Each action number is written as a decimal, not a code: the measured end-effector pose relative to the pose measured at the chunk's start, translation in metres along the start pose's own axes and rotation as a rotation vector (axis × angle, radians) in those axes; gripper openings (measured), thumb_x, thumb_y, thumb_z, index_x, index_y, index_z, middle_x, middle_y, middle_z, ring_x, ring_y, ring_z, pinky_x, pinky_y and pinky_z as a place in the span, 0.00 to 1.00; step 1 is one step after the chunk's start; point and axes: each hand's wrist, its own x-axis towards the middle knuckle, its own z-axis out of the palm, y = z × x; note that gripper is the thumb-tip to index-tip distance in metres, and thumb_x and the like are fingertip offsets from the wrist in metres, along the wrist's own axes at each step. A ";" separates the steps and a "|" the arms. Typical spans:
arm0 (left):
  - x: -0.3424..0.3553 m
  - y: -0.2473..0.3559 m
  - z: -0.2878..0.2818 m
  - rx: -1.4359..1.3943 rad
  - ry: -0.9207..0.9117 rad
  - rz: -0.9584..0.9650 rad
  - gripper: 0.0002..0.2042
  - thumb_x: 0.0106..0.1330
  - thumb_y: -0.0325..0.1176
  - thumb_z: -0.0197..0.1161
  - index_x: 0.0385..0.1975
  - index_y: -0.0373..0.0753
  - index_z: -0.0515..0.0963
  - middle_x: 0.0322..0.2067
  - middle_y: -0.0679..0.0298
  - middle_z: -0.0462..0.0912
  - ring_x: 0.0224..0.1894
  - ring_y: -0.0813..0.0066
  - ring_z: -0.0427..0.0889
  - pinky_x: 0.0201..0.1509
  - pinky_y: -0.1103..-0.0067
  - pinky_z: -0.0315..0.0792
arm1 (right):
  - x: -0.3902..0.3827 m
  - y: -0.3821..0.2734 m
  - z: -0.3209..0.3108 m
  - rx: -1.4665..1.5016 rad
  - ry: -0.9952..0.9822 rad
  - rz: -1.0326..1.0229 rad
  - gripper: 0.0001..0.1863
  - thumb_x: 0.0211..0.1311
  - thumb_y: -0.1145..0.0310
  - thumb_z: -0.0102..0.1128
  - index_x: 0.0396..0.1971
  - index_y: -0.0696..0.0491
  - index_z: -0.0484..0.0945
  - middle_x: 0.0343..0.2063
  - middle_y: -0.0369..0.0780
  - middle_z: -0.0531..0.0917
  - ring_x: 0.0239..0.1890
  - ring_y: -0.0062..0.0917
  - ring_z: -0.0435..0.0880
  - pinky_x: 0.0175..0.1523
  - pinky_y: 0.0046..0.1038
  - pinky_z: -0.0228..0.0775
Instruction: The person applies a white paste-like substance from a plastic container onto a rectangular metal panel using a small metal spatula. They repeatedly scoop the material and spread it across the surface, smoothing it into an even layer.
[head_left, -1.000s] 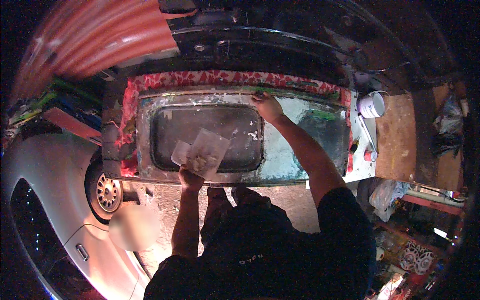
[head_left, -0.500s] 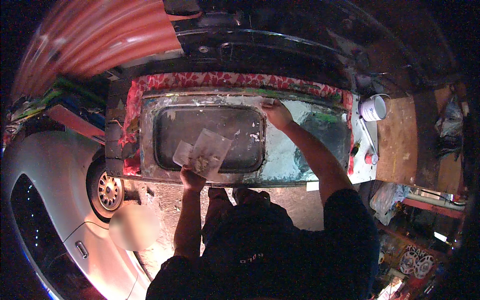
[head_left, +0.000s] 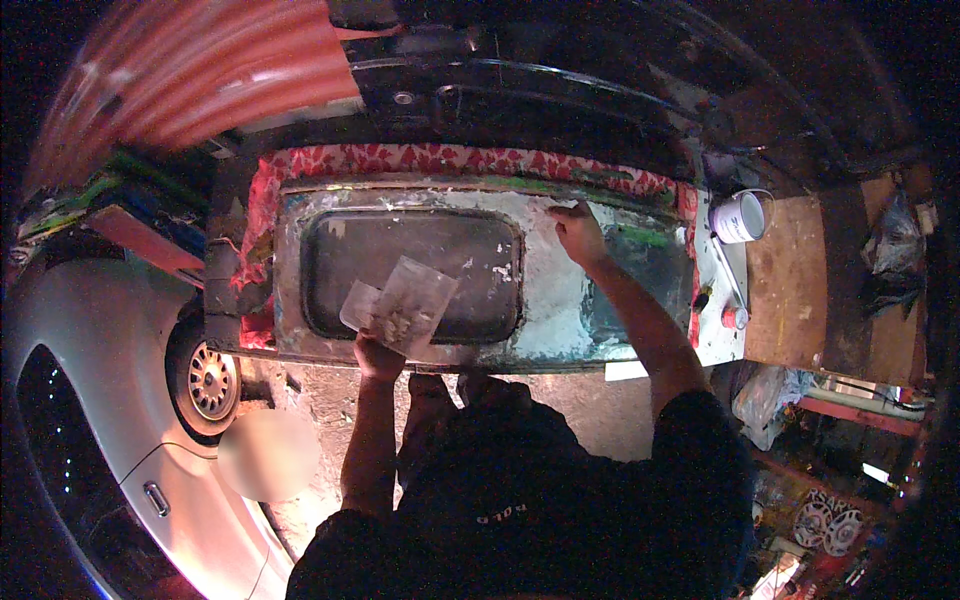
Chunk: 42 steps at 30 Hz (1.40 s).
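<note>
Left grip: my left hand [head_left: 376, 352] is clamped on a flat mixing board [head_left: 400, 303] smeared with grey filler, held over the near edge of the panel.
Right grip: my right hand [head_left: 578, 232] presses on the car body panel [head_left: 540, 300] at its far edge; fingers closed, perhaps round a small spreader, I cannot tell.
Key relation: the board lies left and nearer than the right hand; the panel's long axis runs left to right.
Panel: rests on a red floral cloth [head_left: 400, 160], window opening [head_left: 410, 270] at left.
Around: white tub [head_left: 740, 216] far right; silver car [head_left: 120, 400] at left.
</note>
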 end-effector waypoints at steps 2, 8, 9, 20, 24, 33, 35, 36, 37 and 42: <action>-0.005 -0.001 0.025 0.037 0.122 0.004 0.32 0.52 0.39 0.50 0.61 0.37 0.63 0.59 0.50 0.67 0.61 0.47 0.65 0.65 0.52 0.58 | 0.015 -0.015 0.004 0.027 0.166 -0.014 0.19 0.47 0.75 0.59 0.43 0.48 0.80 0.42 0.41 0.82 0.45 0.40 0.77 0.52 0.37 0.72; 0.002 -0.006 0.019 0.001 -0.139 -0.017 0.28 0.62 0.43 0.47 0.62 0.38 0.61 0.61 0.48 0.64 0.63 0.48 0.63 0.65 0.51 0.57 | 0.035 -0.037 0.049 -0.135 0.103 0.087 0.17 0.44 0.76 0.59 0.39 0.52 0.80 0.38 0.44 0.82 0.42 0.43 0.79 0.50 0.40 0.73; 0.002 -0.007 0.023 0.031 -0.097 -0.008 0.29 0.62 0.44 0.47 0.62 0.38 0.61 0.61 0.48 0.64 0.62 0.48 0.64 0.64 0.50 0.58 | 0.034 -0.040 0.052 -0.128 0.023 0.152 0.17 0.43 0.76 0.59 0.38 0.52 0.80 0.38 0.44 0.82 0.41 0.43 0.79 0.50 0.40 0.73; 0.034 -0.021 0.005 -0.005 -0.085 -0.046 0.30 0.51 0.39 0.53 0.58 0.37 0.65 0.53 0.53 0.72 0.57 0.50 0.70 0.62 0.53 0.63 | -0.027 -0.031 0.037 -0.185 -0.138 -0.062 0.13 0.48 0.74 0.57 0.37 0.52 0.79 0.32 0.40 0.81 0.35 0.35 0.77 0.44 0.32 0.71; 0.035 -0.024 0.001 -0.017 -0.049 -0.005 0.29 0.53 0.40 0.53 0.57 0.37 0.66 0.53 0.52 0.71 0.57 0.49 0.70 0.62 0.51 0.62 | -0.017 -0.044 -0.012 0.127 -0.072 0.260 0.18 0.48 0.76 0.56 0.43 0.50 0.80 0.38 0.41 0.82 0.38 0.40 0.76 0.49 0.36 0.71; 0.052 -0.030 -0.015 -0.079 0.014 -0.054 0.28 0.55 0.42 0.52 0.56 0.34 0.65 0.54 0.47 0.69 0.58 0.44 0.67 0.62 0.46 0.60 | 0.022 -0.029 0.047 -0.281 -0.115 0.117 0.21 0.49 0.74 0.55 0.48 0.52 0.76 0.43 0.41 0.81 0.41 0.39 0.76 0.48 0.31 0.71; 0.054 -0.032 -0.025 -0.057 -0.050 -0.050 0.29 0.54 0.42 0.52 0.57 0.35 0.65 0.55 0.47 0.69 0.58 0.44 0.67 0.62 0.46 0.59 | 0.017 -0.033 0.046 -0.339 -0.245 0.070 0.20 0.49 0.74 0.55 0.46 0.53 0.77 0.42 0.40 0.81 0.39 0.37 0.76 0.46 0.31 0.71; 0.054 -0.033 -0.025 -0.045 -0.064 -0.049 0.30 0.53 0.42 0.51 0.57 0.35 0.65 0.55 0.47 0.68 0.59 0.44 0.67 0.62 0.46 0.59 | 0.011 -0.031 0.040 -0.429 -0.238 -0.050 0.17 0.50 0.73 0.54 0.43 0.54 0.76 0.40 0.39 0.81 0.36 0.33 0.75 0.43 0.29 0.70; 0.055 -0.036 -0.024 -0.030 -0.040 -0.044 0.30 0.53 0.42 0.51 0.57 0.35 0.65 0.56 0.47 0.68 0.59 0.44 0.67 0.62 0.46 0.59 | 0.002 -0.030 0.041 -0.439 -0.204 -0.071 0.17 0.50 0.73 0.54 0.43 0.54 0.76 0.39 0.39 0.81 0.36 0.33 0.76 0.43 0.29 0.70; 0.049 -0.040 0.002 -0.059 -0.062 -0.085 0.33 0.49 0.41 0.52 0.59 0.34 0.64 0.55 0.47 0.69 0.60 0.44 0.66 0.63 0.47 0.59 | -0.025 -0.030 0.033 -0.417 -0.333 -0.110 0.17 0.50 0.72 0.56 0.42 0.53 0.78 0.37 0.40 0.82 0.37 0.33 0.76 0.42 0.32 0.71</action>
